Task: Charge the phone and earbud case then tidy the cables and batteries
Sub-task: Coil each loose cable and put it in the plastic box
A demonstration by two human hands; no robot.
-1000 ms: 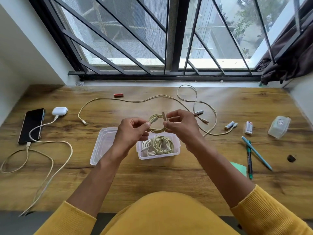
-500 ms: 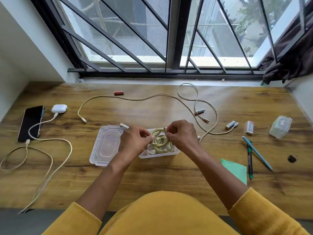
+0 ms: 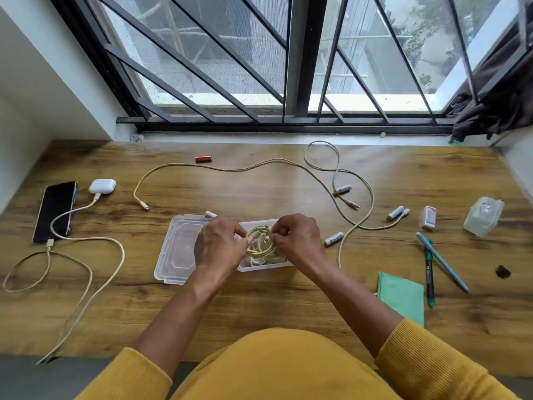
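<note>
Lowered from mid-air, the coiled cable (image 3: 261, 241) now sits in the clear box (image 3: 259, 266) near the table's (image 3: 259, 298) front edge, left hand (image 3: 220, 245) and right hand (image 3: 298, 241) both pinching it, probably so the loops stay wound. Phone (image 3: 54, 210) and earbud case (image 3: 102, 186) lie plugged in at the left edge. One long cable (image 3: 230, 168) and the batteries (image 3: 398, 212) remain loose toward the back and right.
</note>
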